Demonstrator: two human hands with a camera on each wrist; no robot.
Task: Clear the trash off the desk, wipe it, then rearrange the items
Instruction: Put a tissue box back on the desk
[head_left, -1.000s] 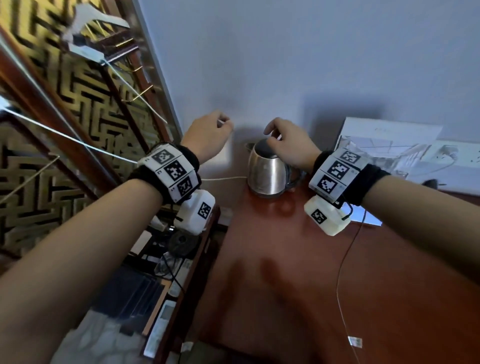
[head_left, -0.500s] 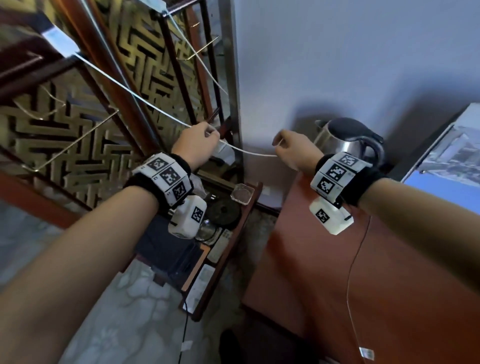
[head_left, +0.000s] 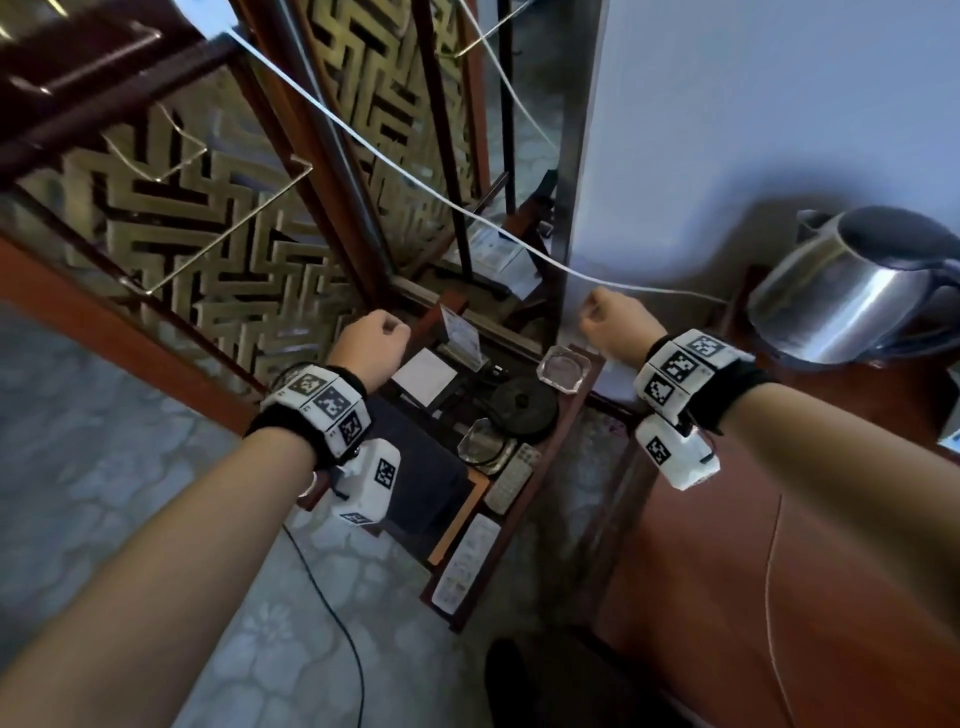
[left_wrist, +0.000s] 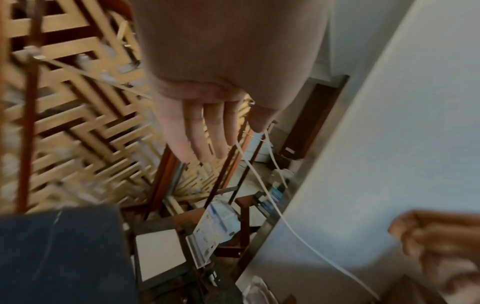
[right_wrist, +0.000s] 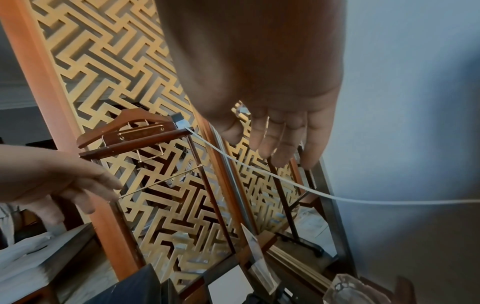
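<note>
Both my hands hang free beside the white cable (head_left: 363, 140).
Head view hides fingers; wrist views show left hand (left_wrist: 207, 127) and right hand (right_wrist: 280, 131) loosely extended, holding nothing.

The kettle (head_left: 852, 291) is cut off by the right edge of the head view, so its handle is only partly seen. The desk (head_left: 831, 597) also runs out of that picture at the right and the bottom. The cord (head_left: 363, 140) leaves the head view at the top, and its far end is not visible there. In the left wrist view the lattice screen (left_wrist: 78, 123) is blurred. The right hand (left_wrist: 441, 246) is cut by the edge there and looks smeared; its fingers seem curled, but this is not certain. The print on the card (head_left: 460, 335) is too small to read.
</note>
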